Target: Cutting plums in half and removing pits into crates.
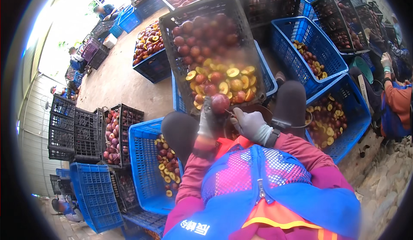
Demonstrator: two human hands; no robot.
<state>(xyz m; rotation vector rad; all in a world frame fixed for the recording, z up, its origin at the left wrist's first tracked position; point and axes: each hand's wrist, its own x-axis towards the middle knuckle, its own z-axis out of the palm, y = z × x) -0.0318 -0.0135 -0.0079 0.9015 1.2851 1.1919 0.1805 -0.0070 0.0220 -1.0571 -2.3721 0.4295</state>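
Observation:
Gloved in grey and white, my left hand [207, 120] holds a whole red plum [220, 103] at the near edge of a black plastic crate. My right hand [253, 125], also gloved, grips a small knife [229, 112] whose tip is at the plum's lower right side; the handle is mostly hidden by the fingers. The black crate [201, 4] tilts towards me, whole plums [196, 33] in its far part and cut yellow-fleshed plum halves [233, 72] among whole ones nearer. Between my knees sits a brown rounded container [265, 111], largely hidden by my hands.
Blue crates with cut plums stand left [137, 162], right [356, 133] and farther right [284, 37]. Black crates [271, 6] of whole plums are stacked ahead. More stacked crates [74, 127] rise at left. A co-worker's gloved hand [386, 61] shows at far right.

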